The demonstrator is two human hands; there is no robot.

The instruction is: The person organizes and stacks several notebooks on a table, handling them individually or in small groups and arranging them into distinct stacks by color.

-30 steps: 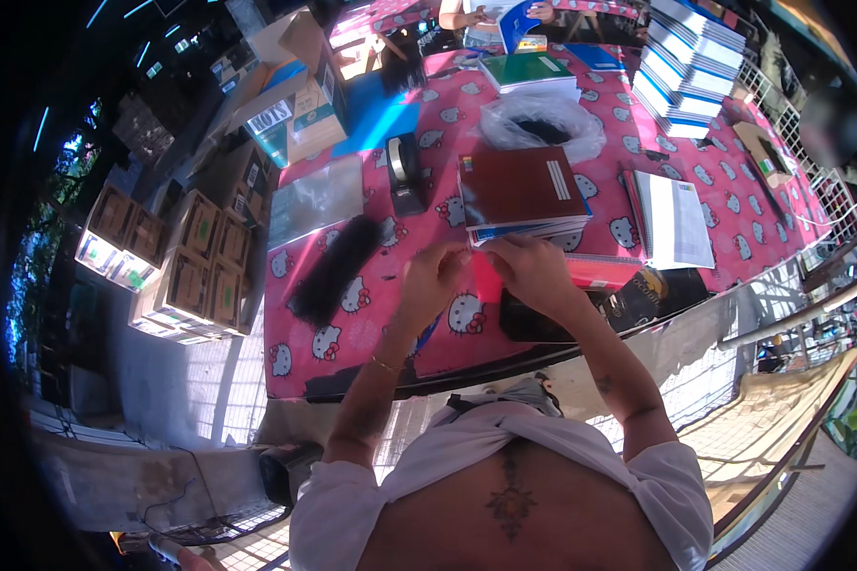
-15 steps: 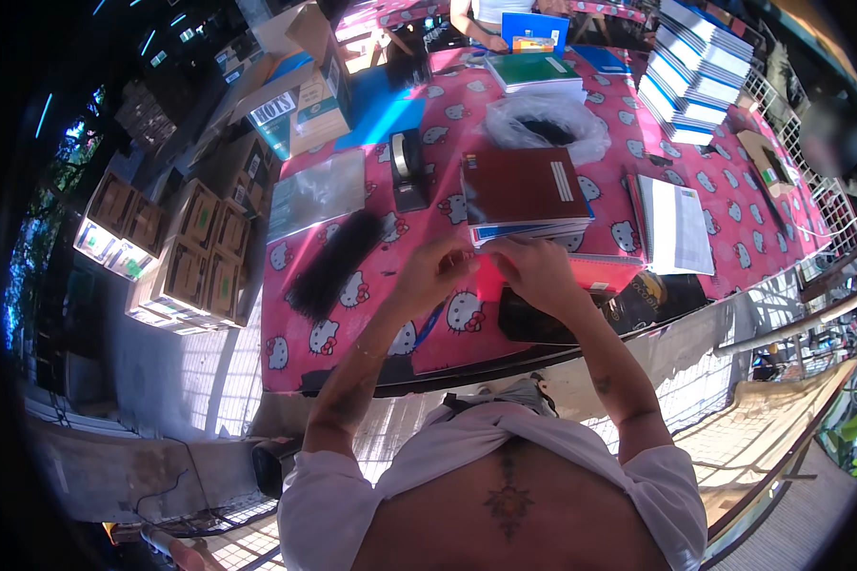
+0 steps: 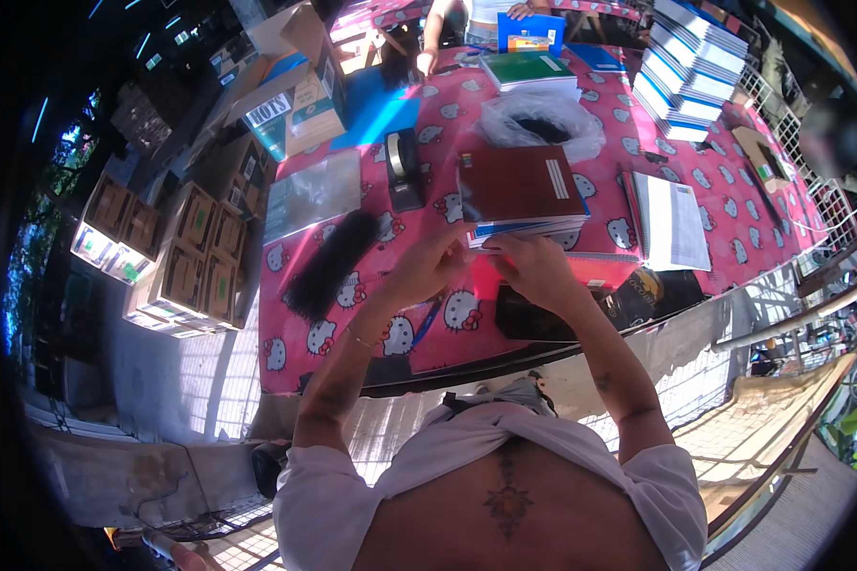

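Both my hands meet at the near edge of a stack of notebooks with a glossy brown notebook (image 3: 514,186) on top. My left hand (image 3: 431,266) is at the stack's near left corner, its fingers bent together in a pinch. Just right of it, my right hand (image 3: 535,270) has its fingers curled over the near edge, above a red notebook or box (image 3: 605,270) under the stack. Whatever the fingertips hold is too small or hidden to make out. Left of my left hand lies a bundle of thin black strands (image 3: 331,268).
A tape dispenser (image 3: 404,171), clear plastic sheets (image 3: 314,193) and an open carton (image 3: 300,109) stand left. Behind are a plastic bag (image 3: 543,124) and a green notebook (image 3: 531,68). A white-paged notebook (image 3: 671,224) and tall notebook stack (image 3: 686,76) are right. A co-worker's hand (image 3: 427,63) shows opposite.
My left hand has dropped slightly, and my fingers have shifted a little along the stack's edge. Across the table, the co-worker's hands have moved apart, one now on top of the blue notebook.
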